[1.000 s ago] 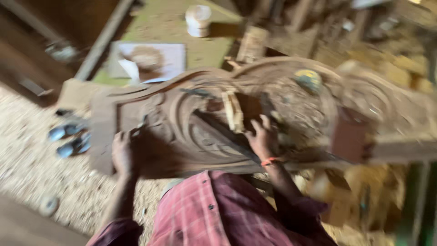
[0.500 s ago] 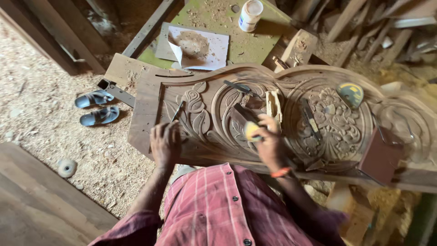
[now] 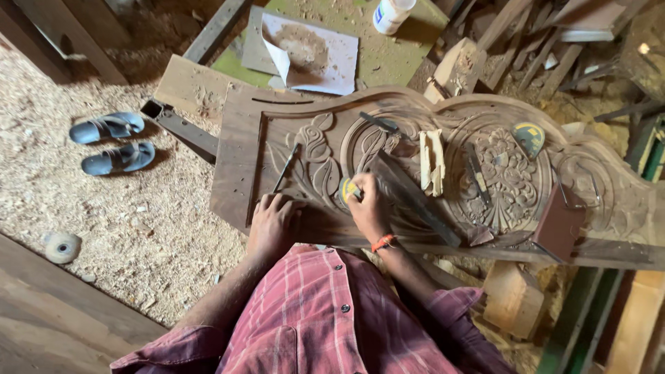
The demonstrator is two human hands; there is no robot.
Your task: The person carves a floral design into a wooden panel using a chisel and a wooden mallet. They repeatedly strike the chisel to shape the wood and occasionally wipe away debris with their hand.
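Note:
A large carved wooden panel (image 3: 332,131) with leaf and flower scrolls lies flat before me. My left hand (image 3: 273,223) rests flat on its near left part, fingers spread, holding nothing. My right hand (image 3: 366,204) presses a small yellow piece, probably folded sandpaper (image 3: 348,190), against the leaf carving. A thin chisel (image 3: 286,168) lies on the carving just beyond my left hand. A long dark flat bar (image 3: 415,199) lies slanted to the right of my right hand.
More chisels (image 3: 476,174), a pale wooden block (image 3: 432,162) and a brown block (image 3: 558,223) lie on the panel. Blue sandals (image 3: 111,142) sit on the sawdust floor at left. A white bottle (image 3: 392,14) and a paper sheet (image 3: 312,52) lie beyond. Wood offcuts are piled at right.
The view has steadied and shifted; the panel now sits more centred. My right hand has moved left along the carving with the yellow piece. My left hand stays planted on the panel.

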